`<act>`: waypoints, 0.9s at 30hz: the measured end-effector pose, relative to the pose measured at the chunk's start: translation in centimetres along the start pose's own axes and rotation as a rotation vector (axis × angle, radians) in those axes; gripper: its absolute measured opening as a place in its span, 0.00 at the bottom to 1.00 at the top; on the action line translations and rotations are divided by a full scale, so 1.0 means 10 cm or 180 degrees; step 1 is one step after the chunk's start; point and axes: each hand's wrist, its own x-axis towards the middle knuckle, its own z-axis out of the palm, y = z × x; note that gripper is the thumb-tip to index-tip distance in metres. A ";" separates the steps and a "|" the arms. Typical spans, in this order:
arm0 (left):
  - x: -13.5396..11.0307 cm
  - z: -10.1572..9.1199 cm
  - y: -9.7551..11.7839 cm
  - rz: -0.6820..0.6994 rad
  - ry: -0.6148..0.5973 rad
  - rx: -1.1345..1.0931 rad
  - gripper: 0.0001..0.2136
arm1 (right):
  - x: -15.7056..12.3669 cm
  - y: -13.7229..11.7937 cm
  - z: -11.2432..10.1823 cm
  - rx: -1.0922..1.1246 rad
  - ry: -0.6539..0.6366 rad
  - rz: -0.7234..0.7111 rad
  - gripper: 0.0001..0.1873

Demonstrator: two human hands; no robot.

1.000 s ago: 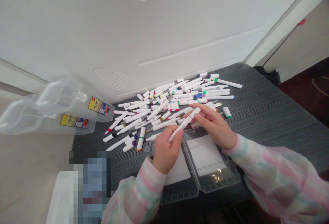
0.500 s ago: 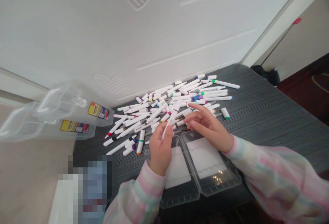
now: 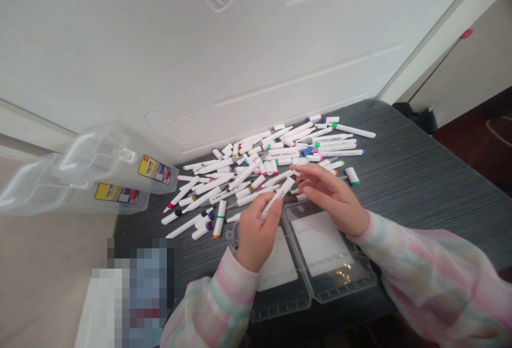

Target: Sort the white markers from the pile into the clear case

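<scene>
One white marker (image 3: 279, 197), slanted, near the far edge of an open clear case (image 3: 282, 310); gripped by thumb and fingers of the left hand (image 3: 258, 233); capping unclear. One right hand (image 3: 330, 194), fingers part-curled beside the marker's upper end; cannot tell whether they hold anything. White sheets (image 3: 320, 244), seen in the case. Progress, judged: early; the case lies open, but most of the stock is loose. Dozens of heaped markers (image 3: 242, 175), beyond the hands, caps among them; one green-edged cap (image 3: 350, 175), right of the heap. Two labelled boxes (image 3: 132, 169), left. Dark surface (image 3: 420, 177), beneath.
</scene>
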 end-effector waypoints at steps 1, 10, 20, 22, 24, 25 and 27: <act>0.00 0.00 0.00 0.0001 0.0005 0.0004 0.11 | 0.00 0.00 0.00 -0.0013 0.0009 0.0005 0.17; 0.00 0.01 -0.01 -0.0125 0.0166 -0.0184 0.10 | 0.07 -0.02 -0.08 -0.1449 0.0628 -0.0438 0.17; 0.01 0.00 0.01 -0.0217 0.0276 -0.0424 0.10 | 0.06 0.04 -0.02 -0.3016 -0.0143 -0.0608 0.20; 0.01 0.01 0.00 -0.0221 0.0289 -0.0452 0.09 | 0.06 0.04 -0.03 -0.2944 -0.0161 -0.0621 0.19; 0.01 0.01 -0.01 -0.0261 0.0287 -0.0471 0.10 | 0.07 0.04 -0.03 -0.2863 -0.0152 -0.0605 0.17; 0.01 0.01 -0.01 -0.0290 0.0285 -0.0493 0.10 | 0.07 0.03 -0.03 -0.2828 -0.0130 -0.0616 0.16; 0.01 0.01 -0.02 -0.0355 0.0275 -0.0572 0.11 | 0.07 0.02 -0.04 -0.2773 -0.0081 -0.0698 0.14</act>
